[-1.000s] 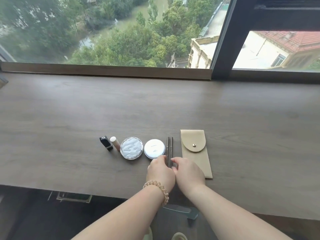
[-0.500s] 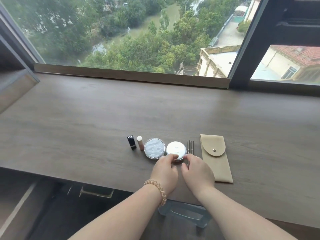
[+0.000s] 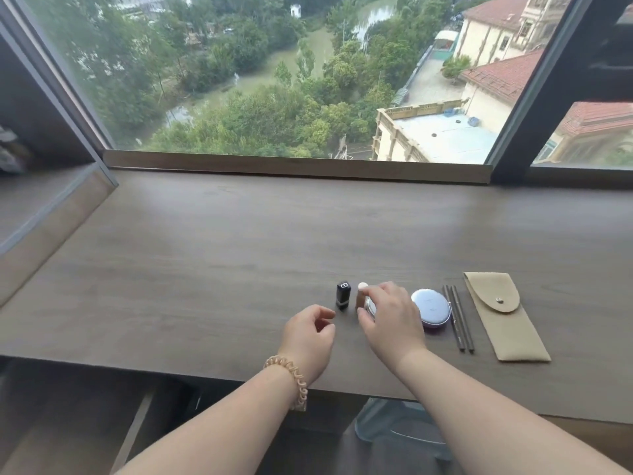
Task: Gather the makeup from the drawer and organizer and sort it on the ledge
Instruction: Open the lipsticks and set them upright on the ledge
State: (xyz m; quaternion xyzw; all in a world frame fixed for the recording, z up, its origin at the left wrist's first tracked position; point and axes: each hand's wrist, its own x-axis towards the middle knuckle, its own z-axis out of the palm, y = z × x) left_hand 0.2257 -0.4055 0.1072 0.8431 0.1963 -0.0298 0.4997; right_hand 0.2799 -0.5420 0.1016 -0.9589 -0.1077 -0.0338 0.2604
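Wood-grain ledge (image 3: 239, 255) below the window (image 3: 274, 80), carrying one row of makeup near the front edge. From left to right in that row: black lipstick tube (image 3: 343, 295), upright; tan tube with a white cap (image 3: 361, 296), upright, just beside the black one; clear-lidded compact (image 3: 370, 306), mostly hidden under the right hand; round pale compact (image 3: 431, 308), lying flat; two dark pencils (image 3: 459, 317), side by side and parallel, just right of the pale compact; beige snap pouch (image 3: 503, 317), flat, flap end toward the window, near the pencils.

Right hand (image 3: 390, 317): placed palm-down over the clear-lidded compact, fingers curled around its rim, thumb at the near-left edge. Gripped on the compact; lifted or resting on the ledge, not determinable.

Left hand (image 3: 310, 332): positioned just in front of and left of the black lipstick tube, apart from it. Fingers loosely curled, thumb and forefinger separated by a small gap, nothing held. Coiled hair tie (image 3: 291, 378) worn on that wrist.

Translucent plastic stool (image 3: 394, 423) partly seen beneath the ledge edge, between the forearms.
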